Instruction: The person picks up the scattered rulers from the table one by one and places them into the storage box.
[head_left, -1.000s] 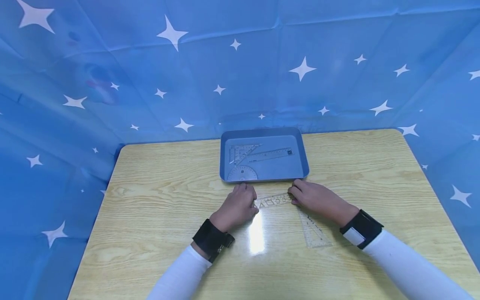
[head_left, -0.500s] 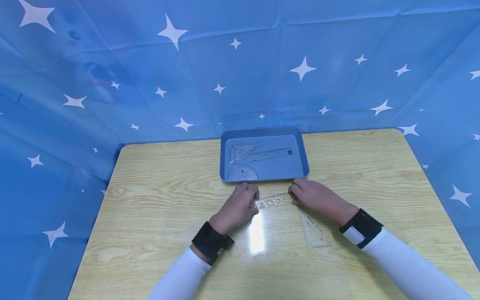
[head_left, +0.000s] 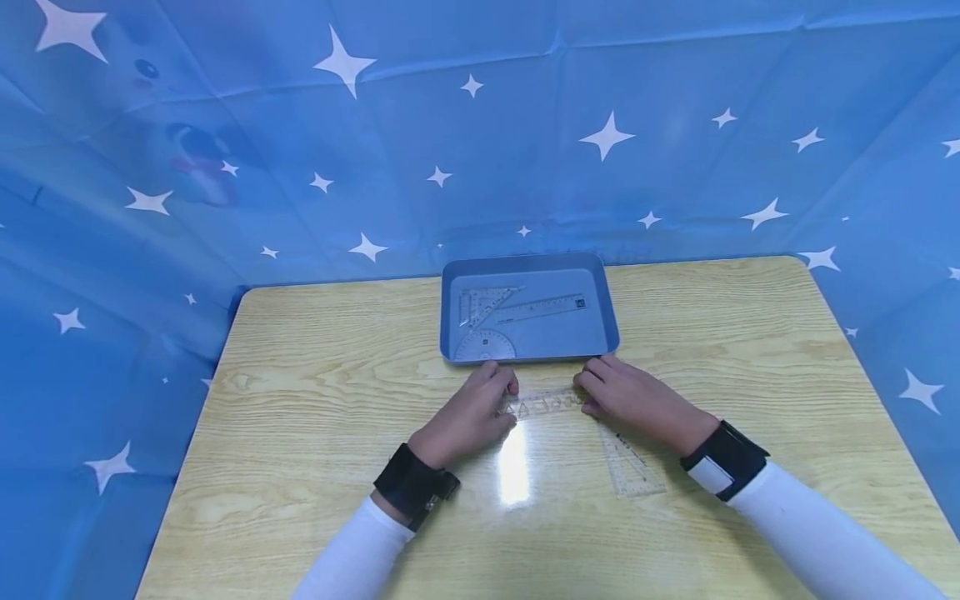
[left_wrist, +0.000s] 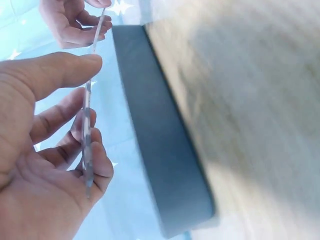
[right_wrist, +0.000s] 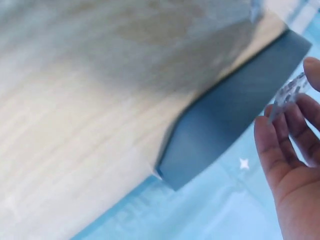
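Note:
A clear stencil ruler (head_left: 546, 402) with cut-out shapes spans both hands, just in front of the blue tray (head_left: 573, 340). My left hand (head_left: 467, 418) pinches its left end; in the left wrist view the ruler (left_wrist: 87, 135) appears edge-on between thumb and fingers. The other end is gripped by my right hand (head_left: 639, 402), and the right wrist view shows that end of the ruler (right_wrist: 289, 95) between thumb and fingertips. Below the right hand a clear set square (head_left: 628, 468) lies flat on the table, its upper tip close to the hand.
Inside the tray lie a clear ruler (head_left: 542, 308), a protractor (head_left: 486, 343) and a triangular set square (head_left: 480, 305). The tray stands at the back edge of the wooden table (head_left: 322, 367). A blue star-patterned cloth (head_left: 517, 133) hangs behind.
My left wrist has shifted slightly left. The stencil ruler has tilted a little between the hands, so its face looks narrower. The right hand, tray and loose set square stay nearly in place.

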